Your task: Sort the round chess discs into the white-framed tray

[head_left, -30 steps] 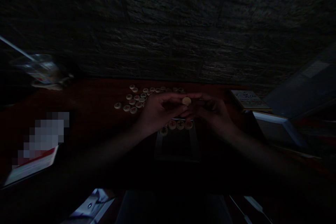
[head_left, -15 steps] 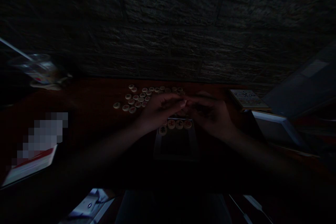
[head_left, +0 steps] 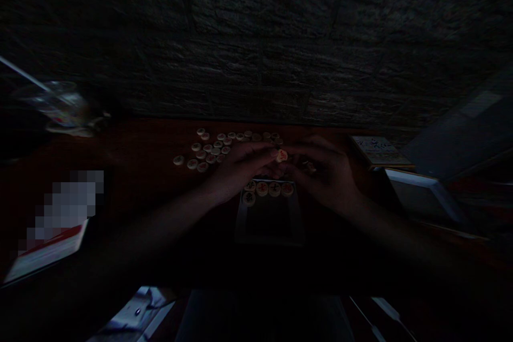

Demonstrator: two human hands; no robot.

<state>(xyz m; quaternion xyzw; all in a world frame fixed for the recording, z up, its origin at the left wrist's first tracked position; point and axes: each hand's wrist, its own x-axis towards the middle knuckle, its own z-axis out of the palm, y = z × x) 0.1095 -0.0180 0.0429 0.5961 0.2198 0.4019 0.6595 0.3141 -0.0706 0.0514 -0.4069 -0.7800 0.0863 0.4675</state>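
Observation:
The scene is very dark. My left hand (head_left: 240, 168) pinches a round pale game piece (head_left: 281, 156) with a red mark, held just above a small dark tray (head_left: 269, 224). My right hand (head_left: 326, 176) is curled close beside it, fingers bent; a small pale bit shows under them, too dim to name. Several round pieces (head_left: 267, 188) lie in a row at the tray's far end. A loose scatter of similar pieces (head_left: 212, 149) lies on the reddish table (head_left: 136, 171) beyond my left hand.
A stone wall rises behind the table. A clear cup with a straw (head_left: 60, 104) stands far left. A box with a patterned lid (head_left: 379, 150) and a pale tray (head_left: 420, 200) sit at the right. A book (head_left: 44, 256) lies near left.
The hands dropped slightly toward the tray. The piece held between both hands a second ago is now pinched by the left fingers with its red-marked face showing.

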